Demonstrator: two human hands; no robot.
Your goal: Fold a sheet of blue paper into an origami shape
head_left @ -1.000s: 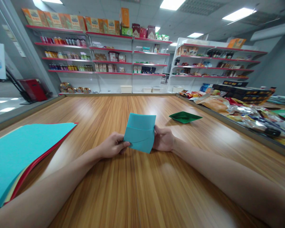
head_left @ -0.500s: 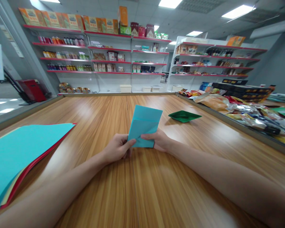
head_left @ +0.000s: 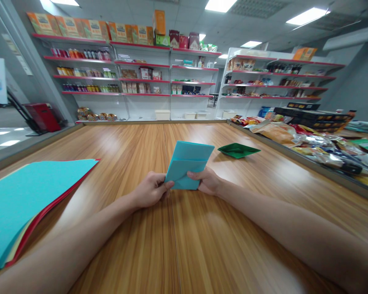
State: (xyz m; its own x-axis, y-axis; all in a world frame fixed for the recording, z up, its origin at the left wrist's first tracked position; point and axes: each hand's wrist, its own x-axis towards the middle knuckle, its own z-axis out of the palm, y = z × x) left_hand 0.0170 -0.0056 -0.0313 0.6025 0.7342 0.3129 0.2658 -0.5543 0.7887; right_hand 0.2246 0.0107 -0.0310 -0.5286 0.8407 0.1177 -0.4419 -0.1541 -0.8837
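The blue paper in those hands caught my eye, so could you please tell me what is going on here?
A person is holding a folded blue paper in both hands above a wooden table. The left hand pinches its lower left edge, while the right hand grips its right side, thumb across the front. A green folded paper lies farther off to the right, and a stack of coloured sheets, blue on top, lies to the left.
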